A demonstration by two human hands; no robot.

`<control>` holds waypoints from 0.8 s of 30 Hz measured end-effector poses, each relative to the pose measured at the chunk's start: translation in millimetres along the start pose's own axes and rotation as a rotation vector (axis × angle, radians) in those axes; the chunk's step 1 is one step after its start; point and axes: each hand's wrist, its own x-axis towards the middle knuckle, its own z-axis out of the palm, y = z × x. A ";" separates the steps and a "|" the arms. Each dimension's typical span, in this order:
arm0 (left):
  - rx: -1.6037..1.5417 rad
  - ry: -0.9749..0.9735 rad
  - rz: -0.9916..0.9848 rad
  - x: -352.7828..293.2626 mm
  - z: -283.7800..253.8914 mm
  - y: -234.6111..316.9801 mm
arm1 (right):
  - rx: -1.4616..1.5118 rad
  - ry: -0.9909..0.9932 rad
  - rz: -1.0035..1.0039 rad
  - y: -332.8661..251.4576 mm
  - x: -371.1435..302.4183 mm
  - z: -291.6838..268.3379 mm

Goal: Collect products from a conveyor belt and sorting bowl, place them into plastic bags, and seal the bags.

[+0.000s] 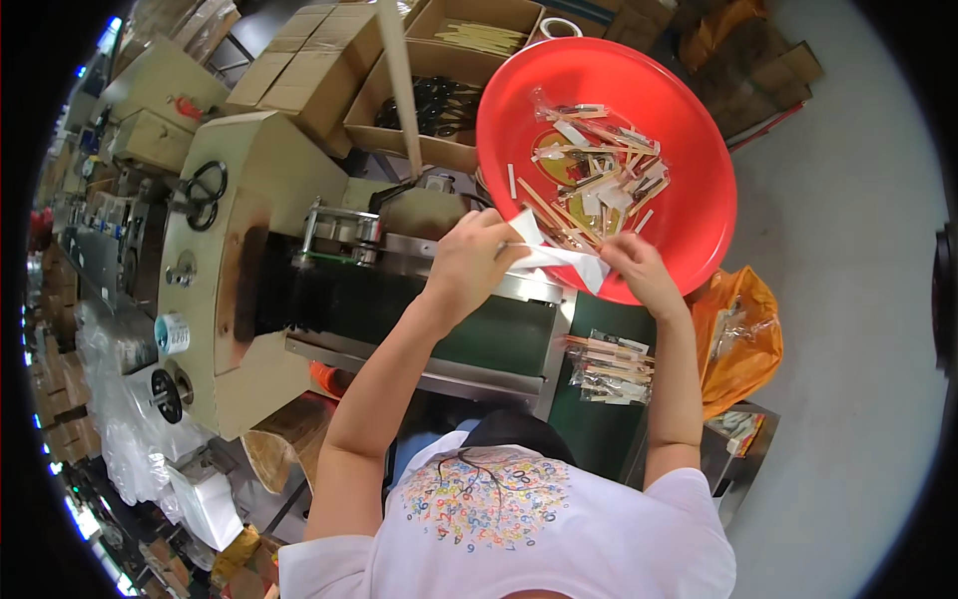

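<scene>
A crumpled white piece of paper or thin sheet (544, 257) is stretched between my two hands, just over the near rim of a red basin (699, 190). My left hand (467, 258) is closed round its left part. At its right end, the fingers of my right hand (642, 272) pinch the sheet. Inside the basin lie clear-wrapped packs (609, 185) with wooden chopsticks and white slips, loosely heaped. A stack of similar wrapped packs (611, 367) rests on the green surface (589, 424) beside my right forearm.
A beige machine (225, 290) with a dark conveyor belt (469, 334) stands on the left. Behind it are cardboard boxes, one holding black spoons (434, 105), another pale sticks (479, 37). An orange plastic bag (740, 344) sits right of my right forearm.
</scene>
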 end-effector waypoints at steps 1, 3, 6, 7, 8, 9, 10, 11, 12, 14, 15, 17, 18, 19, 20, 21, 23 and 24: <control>0.119 -0.076 0.046 -10.9 -8.8 2.1 | -0.264 0.356 -0.260 4.3 -1.6 15.7; 0.271 -0.159 0.139 -35.8 -23.3 0.6 | -0.604 0.596 -0.623 -1.6 -17.9 58.4; 0.206 -0.183 0.194 -73.2 -54.6 2.8 | -0.903 0.267 -0.762 -14.2 -40.6 136.7; 0.188 -0.177 0.193 -88.2 -64.2 2.3 | -0.729 0.187 -0.643 1.1 -38.8 151.6; 0.186 -0.159 0.192 -103.6 -74.9 2.4 | -0.743 0.179 -0.650 13.5 -38.6 163.2; 0.068 -0.141 0.127 -117.7 -84.1 2.0 | -0.595 0.135 -0.550 25.6 -39.5 172.1; -0.052 -0.124 0.065 -132.2 -92.1 0.9 | -0.448 0.093 -0.447 34.8 -43.6 183.1; -0.130 -0.102 0.071 -150.4 -96.2 -7.6 | -0.073 0.127 -0.437 42.7 -51.2 202.9; -0.135 -0.090 0.070 -170.8 -96.5 -13.7 | 0.067 0.114 -0.473 44.4 -62.4 220.6; -0.265 -0.104 0.053 -215.1 -89.7 -20.3 | 0.118 0.158 -0.457 64.2 -78.8 243.2; -0.346 -0.160 -0.010 -235.4 -81.5 -23.1 | 0.113 0.154 -0.451 78.4 -84.0 253.4; -0.484 -0.146 -0.155 -269.7 -67.1 -30.9 | 0.023 0.212 -0.395 105.1 -96.1 273.3; -0.527 -0.110 -0.208 -284.0 -61.4 -33.3 | 0.021 0.227 -0.393 112.6 -105.5 286.3; -0.535 -0.121 -0.202 -298.3 -59.0 -35.6 | -0.020 0.342 -0.395 119.2 -114.1 301.7; -0.556 -0.111 -0.256 -311.5 -58.3 -33.7 | -0.060 0.459 -0.394 126.0 -124.4 312.3; -0.575 -0.102 -0.311 -323.8 -57.2 -31.7 | -0.091 0.512 -0.447 141.0 -129.0 315.3; -0.590 -0.103 -0.330 -346.3 -54.4 -28.9 | -0.062 0.559 -0.489 163.4 -141.5 312.2; -0.597 -0.089 -0.352 -355.7 -53.0 -29.6 | -0.033 0.589 -0.537 171.4 -148.8 307.8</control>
